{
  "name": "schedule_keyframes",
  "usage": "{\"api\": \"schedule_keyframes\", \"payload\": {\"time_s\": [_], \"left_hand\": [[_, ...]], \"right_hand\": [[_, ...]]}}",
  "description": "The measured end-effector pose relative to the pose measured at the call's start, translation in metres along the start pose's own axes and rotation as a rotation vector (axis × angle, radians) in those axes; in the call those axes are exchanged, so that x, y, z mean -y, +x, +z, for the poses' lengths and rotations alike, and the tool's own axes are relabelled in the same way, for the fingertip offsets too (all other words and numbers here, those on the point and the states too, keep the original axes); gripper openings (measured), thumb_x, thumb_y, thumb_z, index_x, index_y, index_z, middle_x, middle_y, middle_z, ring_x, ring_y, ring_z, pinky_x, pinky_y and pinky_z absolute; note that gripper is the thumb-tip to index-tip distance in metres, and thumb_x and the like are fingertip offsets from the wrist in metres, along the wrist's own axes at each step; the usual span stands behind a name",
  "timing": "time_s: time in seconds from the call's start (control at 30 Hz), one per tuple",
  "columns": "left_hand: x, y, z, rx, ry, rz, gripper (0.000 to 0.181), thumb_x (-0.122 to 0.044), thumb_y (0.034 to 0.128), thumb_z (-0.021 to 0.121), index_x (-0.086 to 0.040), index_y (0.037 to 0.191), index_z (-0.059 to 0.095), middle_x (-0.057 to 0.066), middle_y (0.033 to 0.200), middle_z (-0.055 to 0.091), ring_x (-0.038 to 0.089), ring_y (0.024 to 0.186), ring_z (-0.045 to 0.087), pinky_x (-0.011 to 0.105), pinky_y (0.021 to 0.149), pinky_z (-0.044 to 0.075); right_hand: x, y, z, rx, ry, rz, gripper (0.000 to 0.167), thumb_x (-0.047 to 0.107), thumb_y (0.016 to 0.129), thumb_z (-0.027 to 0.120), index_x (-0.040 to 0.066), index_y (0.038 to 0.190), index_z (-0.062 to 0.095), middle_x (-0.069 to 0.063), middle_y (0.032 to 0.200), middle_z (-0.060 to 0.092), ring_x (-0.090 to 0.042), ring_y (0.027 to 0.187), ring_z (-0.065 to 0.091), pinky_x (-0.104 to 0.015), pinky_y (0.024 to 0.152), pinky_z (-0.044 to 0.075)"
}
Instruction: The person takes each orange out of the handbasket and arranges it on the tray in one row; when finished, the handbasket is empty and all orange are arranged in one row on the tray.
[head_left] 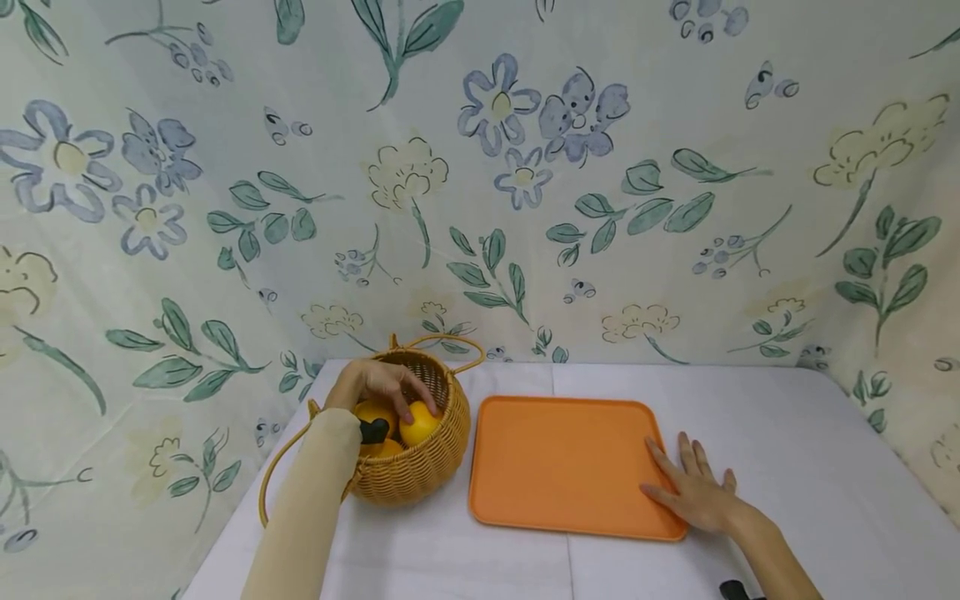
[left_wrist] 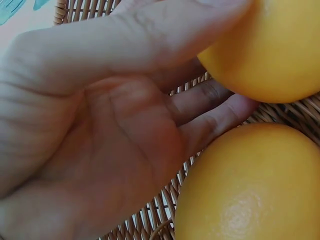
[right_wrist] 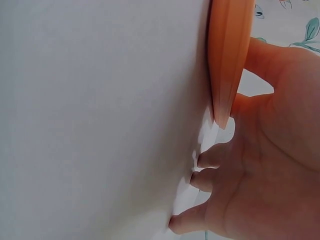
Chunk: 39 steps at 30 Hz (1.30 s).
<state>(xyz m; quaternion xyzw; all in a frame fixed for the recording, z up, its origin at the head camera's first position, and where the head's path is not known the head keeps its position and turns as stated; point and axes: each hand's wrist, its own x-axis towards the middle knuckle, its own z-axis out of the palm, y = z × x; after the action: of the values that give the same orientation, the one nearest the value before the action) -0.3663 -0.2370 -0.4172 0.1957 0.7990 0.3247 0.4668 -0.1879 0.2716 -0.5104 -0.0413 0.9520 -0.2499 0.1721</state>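
In the wicker basket (head_left: 408, 483) on the left of the tabletop (head_left: 517, 571), the left hand (head_left: 385, 385) pinches a yellow-orange fruit (head_left: 420, 424), seemingly so it cannot roll, while the right hand (head_left: 699, 493) lies spread across the right edge of the orange tray (head_left: 562, 467), apparently steadying it.

Left hand (head_left: 384, 383): down in a wicker basket (head_left: 420, 477), fingers gripping a round yellow fruit (head_left: 420, 425).
Basket: thin curved handles, more yellow fruit (head_left: 387, 449) beside the gripped one.
Orange tray (head_left: 562, 467): flat on the white tabletop (head_left: 795, 450), just right of the basket.
Right hand (head_left: 701, 496): fingers spread at the tray's right edge, two digits over it, the others beyond.
Sleeve (head_left: 311, 492): cream, on the left arm.
Backdrop (head_left: 510, 321): pale cloth, blue and yellow flowers, green leaves.
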Motion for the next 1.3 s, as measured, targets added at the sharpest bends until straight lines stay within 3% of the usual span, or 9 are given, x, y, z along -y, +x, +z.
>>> {"api": "schedule_keyframes", "payload": {"time_s": [0.27,0.67,1.0,1.1,1.3], "left_hand": [[-0.003,0.001,-0.002,0.023,0.053,-0.004,0.037,-0.007,0.0908,0.078,-0.016,0.126,0.075,-0.003,0.141,0.064,0.017,0.128,0.055,0.032,0.107,0.049],[-0.002,0.004,-0.003,0.088,0.029,0.007,0.038,-0.004,0.0917,0.075,-0.014,0.129,0.073,-0.001,0.143,0.062,0.018,0.122,0.057,0.031,0.102,0.053],[-0.008,0.003,0.0,0.021,0.051,-0.015,0.034,-0.013,0.0913,0.078,-0.019,0.124,0.076,-0.002,0.137,0.065,0.02,0.123,0.055,0.034,0.106,0.051],[-0.008,0.001,-0.002,0.007,0.061,0.015,0.034,-0.013,0.0915,0.078,-0.018,0.125,0.075,-0.001,0.138,0.066,0.019,0.124,0.056,0.034,0.105,0.053],[-0.005,-0.009,-0.006,0.006,0.038,0.131,0.038,-0.009,0.0939,0.074,-0.012,0.132,0.071,0.003,0.138,0.067,0.018,0.118,0.06,0.03,0.098,0.055]], "right_hand": [[0.0,-0.001,0.0,-0.001,-0.009,-0.004,0.091,0.058,0.101,0.055,0.004,0.163,0.017,-0.044,0.16,-0.018,-0.066,0.146,-0.017,-0.09,0.1,-0.018],[-0.001,0.0,0.0,0.006,-0.003,0.007,0.092,0.059,0.101,0.055,0.004,0.163,0.017,-0.043,0.161,-0.019,-0.066,0.146,-0.018,-0.089,0.1,-0.02],[-0.003,0.002,0.001,0.008,-0.019,0.009,0.092,0.06,0.101,0.055,0.005,0.164,0.016,-0.044,0.16,-0.019,-0.066,0.146,-0.018,-0.089,0.099,-0.02],[-0.004,0.002,0.002,0.009,-0.015,0.011,0.092,0.061,0.1,0.054,0.005,0.164,0.016,-0.044,0.16,-0.019,-0.066,0.146,-0.019,-0.089,0.099,-0.02],[-0.004,0.002,0.001,0.008,-0.01,0.009,0.092,0.06,0.101,0.054,0.005,0.164,0.016,-0.044,0.16,-0.019,-0.066,0.145,-0.019,-0.089,0.099,-0.021]]}}
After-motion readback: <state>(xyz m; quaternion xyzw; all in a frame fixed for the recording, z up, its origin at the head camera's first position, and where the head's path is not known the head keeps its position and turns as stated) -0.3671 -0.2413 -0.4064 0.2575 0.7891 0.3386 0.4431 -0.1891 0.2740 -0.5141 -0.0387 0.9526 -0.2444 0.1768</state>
